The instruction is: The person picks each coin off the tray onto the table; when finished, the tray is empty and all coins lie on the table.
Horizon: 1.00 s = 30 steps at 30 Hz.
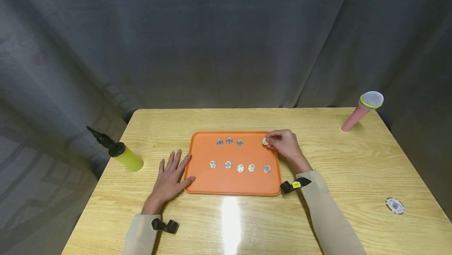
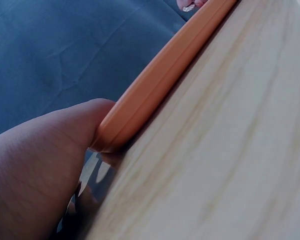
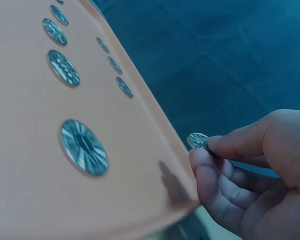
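Note:
An orange tray [image 1: 226,182] lies on the table with silver coins on it in two rows. Three coins, among them the middle coin [image 1: 229,141], form the far row; several more, such as the rightmost coin [image 1: 267,168], make up the near row. My right hand [image 1: 285,145] pinches one coin [image 3: 197,140] between thumb and fingertips over the tray's far right corner. My left hand [image 1: 170,180] rests with spread fingers at the tray's left edge, thumb over the rim. In the left wrist view that thumb [image 2: 55,130] touches the tray's corner [image 2: 112,132].
A yellow-green hand pump [image 1: 128,159] with a black top lies at the table's left edge. A pink toy microphone [image 1: 354,117] is at the far right corner. One white poker chip [image 1: 395,206] lies near the right edge of the wooden table [image 1: 335,149]. Grey curtains hang behind.

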Tool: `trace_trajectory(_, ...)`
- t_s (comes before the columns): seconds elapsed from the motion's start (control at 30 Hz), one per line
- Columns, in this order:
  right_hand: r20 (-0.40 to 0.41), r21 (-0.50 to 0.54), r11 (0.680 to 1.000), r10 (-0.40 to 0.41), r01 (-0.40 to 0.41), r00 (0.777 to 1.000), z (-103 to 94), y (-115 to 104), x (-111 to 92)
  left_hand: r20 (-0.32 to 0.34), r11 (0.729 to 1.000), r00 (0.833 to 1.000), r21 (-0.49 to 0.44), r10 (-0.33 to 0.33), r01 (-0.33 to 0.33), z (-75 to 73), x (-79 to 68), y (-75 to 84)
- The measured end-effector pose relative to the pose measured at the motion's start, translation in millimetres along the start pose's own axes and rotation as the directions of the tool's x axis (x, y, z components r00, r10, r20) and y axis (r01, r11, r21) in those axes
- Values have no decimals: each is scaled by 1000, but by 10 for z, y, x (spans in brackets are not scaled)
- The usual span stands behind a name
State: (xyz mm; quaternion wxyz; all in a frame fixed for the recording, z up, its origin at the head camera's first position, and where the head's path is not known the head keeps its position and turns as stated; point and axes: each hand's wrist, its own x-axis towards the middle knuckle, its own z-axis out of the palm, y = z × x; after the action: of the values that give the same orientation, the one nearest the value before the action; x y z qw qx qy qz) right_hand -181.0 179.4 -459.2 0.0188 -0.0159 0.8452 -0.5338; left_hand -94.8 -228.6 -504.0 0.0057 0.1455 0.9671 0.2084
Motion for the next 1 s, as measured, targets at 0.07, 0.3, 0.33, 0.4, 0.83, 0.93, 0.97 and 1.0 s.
trace_trajectory(0.07,-5,-1,1000,-1,1,1000,-54,20,-10,0,1000,1000,-1,1,-1,-2,1,-1)
trace_trajectory(0.3,-28,-18,1000,5,-5,1000,-234,117,-38,-2,1000,1000,2,3,-3,-2,2,-5)
trace_trajectory(0.33,-32,-13,1000,11,-11,999,-262,128,-43,-3,1000,1000,4,4,-4,0,2,-6)
trace_trajectory(0.4,-38,9,999,32,-31,999,-314,146,-58,-3,1000,1000,6,5,-5,0,1,-7)
trace_trajectory(0.83,-84,96,992,94,-86,992,-632,413,-161,0,1000,1000,2,5,-5,-1,7,0)
trace_trajectory(0.93,-96,97,991,96,-87,991,-689,464,-180,-1,1000,1000,4,4,-4,-4,6,1)
trace_trajectory(0.97,-98,94,992,98,-89,990,-710,480,-184,-1,1000,1000,4,4,-4,-3,5,0)
trace_trajectory(1.0,-103,90,991,104,-95,989,-728,494,-186,-1,1000,1000,3,3,-3,-4,5,0)
